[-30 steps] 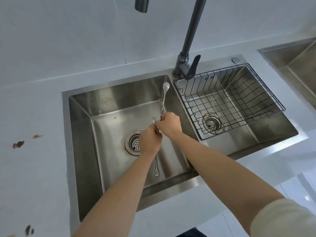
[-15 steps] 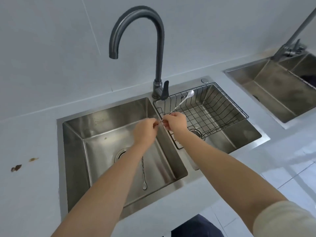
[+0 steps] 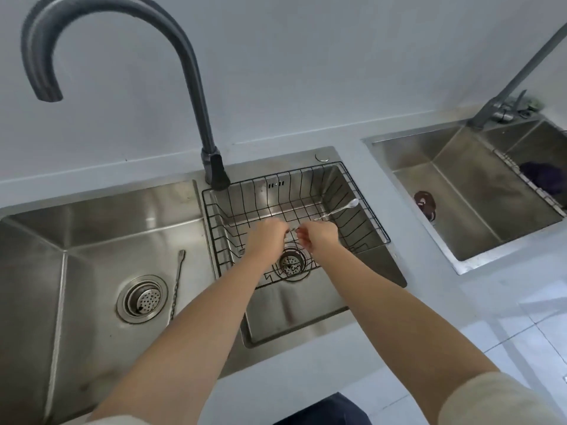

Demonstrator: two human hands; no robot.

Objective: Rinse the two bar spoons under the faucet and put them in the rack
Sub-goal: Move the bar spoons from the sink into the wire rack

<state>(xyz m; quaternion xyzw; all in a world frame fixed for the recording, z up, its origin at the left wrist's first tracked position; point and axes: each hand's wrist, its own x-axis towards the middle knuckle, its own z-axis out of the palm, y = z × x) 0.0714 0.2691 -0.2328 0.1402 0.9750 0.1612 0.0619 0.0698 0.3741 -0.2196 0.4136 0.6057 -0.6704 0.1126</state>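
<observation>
Both hands hold one bar spoon (image 3: 337,211) over the black wire rack (image 3: 372,216) in the right basin. My right hand (image 3: 319,236) pinches its handle, and my left hand (image 3: 265,236) grips the handle's end beside it. The spoon's bowl points right, near the rack's right wall. The second bar spoon (image 3: 177,282), with a twisted stem and a small fork end, lies on the floor of the left basin (image 3: 92,228), right of the drain. The dark faucet (image 3: 196,87) arches over the left basin; no water runs from it.
A round strainer drain (image 3: 141,299) sits in the left basin, another drain (image 3: 290,263) under the rack. A second sink (image 3: 466,191) with its own tap lies to the right, holding a dark item and a dark cloth. Grey counter surrounds the basins.
Both hands carried the spoon rightward from the left basin to over the rack and lowered it to lie almost flat. The view shifted right and closer. The second spoon stayed in the left basin.
</observation>
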